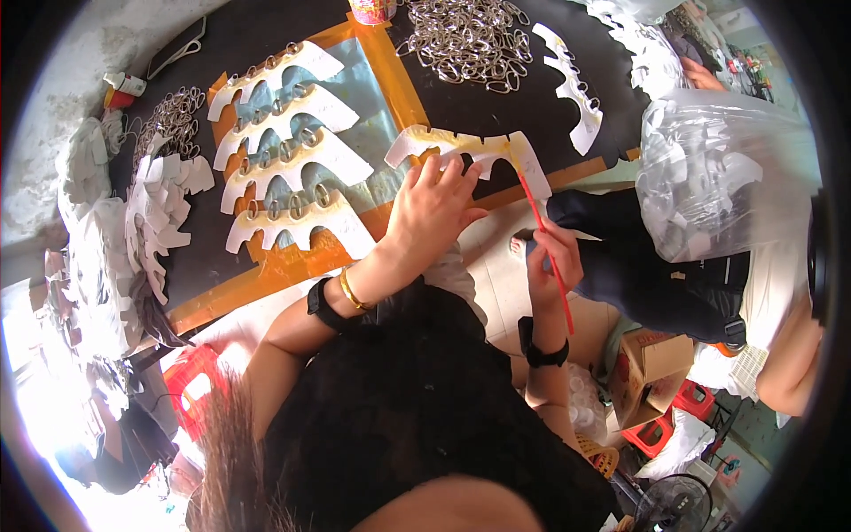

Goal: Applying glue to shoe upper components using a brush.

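Note:
A white cut-out piece [530,161] with a scalloped edge and a yellowish smear along its top lies at the table's front edge. My left hand [432,206] rests on its left part, fingers stretched out and pressing down, holding nothing. Gripped in the fingers of my right hand [555,257] is a thin red stick [537,211], like a brush handle. Its far tip touches the piece near the yellow smear; I cannot make out bristles. To the left, several similar white pieces [341,226] lie in a column, with metal rings [295,206] standing on them.
Piles of metal rings [470,40] lie at the back and left of the dark table [567,173]. Orange tape [403,84] frames a bluish sheet. Another ringed white piece [581,97] sits back right. A co-worker's clear plastic bag [700,177] hangs at right; a cardboard box [647,372] stands below.

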Demonstrator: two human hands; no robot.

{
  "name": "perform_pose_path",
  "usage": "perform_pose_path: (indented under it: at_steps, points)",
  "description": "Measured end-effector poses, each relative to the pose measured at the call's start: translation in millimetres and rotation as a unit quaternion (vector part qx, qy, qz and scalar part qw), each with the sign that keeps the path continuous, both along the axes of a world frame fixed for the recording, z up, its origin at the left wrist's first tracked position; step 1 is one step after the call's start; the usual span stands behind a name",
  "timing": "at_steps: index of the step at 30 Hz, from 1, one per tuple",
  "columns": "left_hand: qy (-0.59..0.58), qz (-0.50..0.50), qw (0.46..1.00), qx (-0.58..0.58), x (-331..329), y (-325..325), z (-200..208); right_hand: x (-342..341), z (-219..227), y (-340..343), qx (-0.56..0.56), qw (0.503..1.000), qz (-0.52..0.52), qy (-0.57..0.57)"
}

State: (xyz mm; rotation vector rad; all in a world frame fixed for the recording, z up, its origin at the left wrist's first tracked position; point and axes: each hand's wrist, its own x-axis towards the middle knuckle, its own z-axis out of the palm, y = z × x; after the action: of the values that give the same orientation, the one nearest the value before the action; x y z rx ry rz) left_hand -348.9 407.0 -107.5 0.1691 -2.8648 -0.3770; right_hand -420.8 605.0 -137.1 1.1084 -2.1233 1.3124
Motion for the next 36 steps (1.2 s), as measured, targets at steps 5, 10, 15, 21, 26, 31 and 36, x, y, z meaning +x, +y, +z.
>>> perform_pose_path:
  at_steps: [5, 10, 15, 21, 26, 31, 36]
  points:
    - [0.002, 0.003, 1.0, -0.011, -0.4, 0.8, -1.7, 9.0, -1.0, -3.4, 0.011, 0.999, 0.014, 0.05]
    - [0.005, 0.001, 1.0, -0.006, -1.1, 1.3, -1.3, 7.4, -3.0, -2.6, 0.016, 0.999, 0.045, 0.021]
    - [0.004, 0.001, 1.0, -0.005, -1.2, 1.0, -0.3, 1.9, 2.0, -2.2, 0.005, 0.999, 0.051, 0.001]
    - [-0.008, 0.003, 1.0, -0.007, -0.6, 1.0, -0.8, -9.9, 2.1, 9.8, 0.003, 1.0, 0.025, -0.004]
    - [-0.016, 0.003, 1.0, -0.005, -0.5, 0.8, 1.1, -21.8, 0.5, 15.3, -0.013, 1.0, 0.004, -0.008]
    - [-0.004, 0.002, 1.0, -0.002, -0.5, 0.1, -0.3, -25.8, 5.6, 10.6, -0.038, 0.998, -0.021, -0.051]
    - [-0.007, 0.003, 1.0, 0.005, -0.3, -0.8, -0.5, -31.8, 3.5, 11.0, -0.023, 0.999, 0.029, -0.04]
